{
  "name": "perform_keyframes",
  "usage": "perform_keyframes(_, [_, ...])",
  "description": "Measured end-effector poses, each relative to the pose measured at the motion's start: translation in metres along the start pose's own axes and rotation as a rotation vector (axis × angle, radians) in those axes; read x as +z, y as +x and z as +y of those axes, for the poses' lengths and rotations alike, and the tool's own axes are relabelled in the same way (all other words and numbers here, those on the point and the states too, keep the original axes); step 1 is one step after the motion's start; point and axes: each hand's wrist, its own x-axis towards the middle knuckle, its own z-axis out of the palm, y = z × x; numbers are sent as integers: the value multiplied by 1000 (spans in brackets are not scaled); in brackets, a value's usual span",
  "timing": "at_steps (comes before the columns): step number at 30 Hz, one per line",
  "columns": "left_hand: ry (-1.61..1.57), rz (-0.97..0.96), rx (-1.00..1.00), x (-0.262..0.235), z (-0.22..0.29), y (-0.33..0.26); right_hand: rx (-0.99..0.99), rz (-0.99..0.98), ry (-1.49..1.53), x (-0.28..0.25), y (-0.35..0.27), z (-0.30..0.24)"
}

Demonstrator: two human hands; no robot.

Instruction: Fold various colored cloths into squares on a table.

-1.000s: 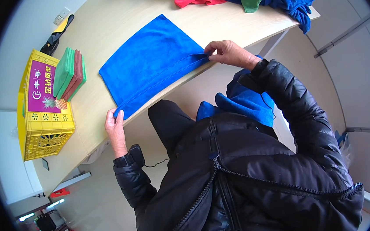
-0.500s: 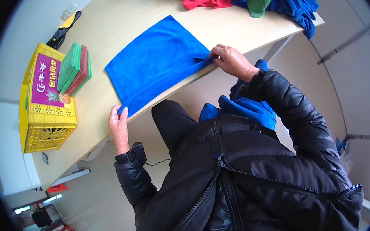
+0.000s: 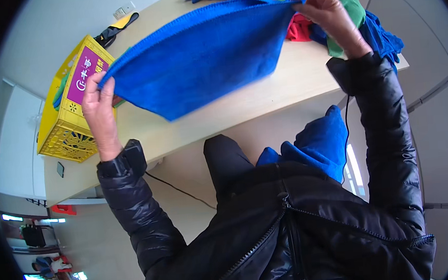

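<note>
A blue cloth (image 3: 201, 62) with a stitched edge hangs stretched between my two hands over the table. My left hand (image 3: 99, 103) pinches one corner, beside the yellow crate. At the opposite corner, my right hand (image 3: 328, 16) pinches the cloth between thumb and fingers, in front of the heap of cloths. The raised edge runs along the far side, and the lower part droops toward me, slightly blurred. The stack of folded cloths by the crate is mostly hidden behind the blue cloth and my left hand.
The yellow crate (image 3: 67, 140) stands at the left of the pale wooden table (image 3: 263, 96). Red, green and blue cloths lie heaped (image 3: 354, 11) at the far right. More blue fabric (image 3: 317, 142) lies over my lap. A small dark flat device (image 3: 60, 169) rests near the left edge.
Both hands have lifted the blue cloth off the table and carried it up and away from me, spreading farther apart. The cloth lay flat before; now it hangs.
</note>
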Motion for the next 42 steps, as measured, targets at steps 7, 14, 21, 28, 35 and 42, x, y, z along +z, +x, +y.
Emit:
perform_keyframes(7, [-136, -28, 40, 1, 26, 16, 183, -243, 45, -26, 17, -27])
perform_keyframes(14, [-115, -21, -9, -1, 9, -7, 5, -185, -85, -22, 0, -24])
perform_keyframes(21, [-44, -41, -14, -11, 8, -16, 67, -141, 46, -19, -13, -39])
perform_keyframes(28, [-56, 10, -63, -7, 27, 4, 100, -121, 187, -24, -2, -39])
perform_keyframes(35, [51, -182, -112, 15, -31, 96, 132, -73, 73, -2, 60, 14])
perform_keyframes(42, [12, -141, -101, 32, -45, 146, 1, 35, -141, 3, 105, 21])
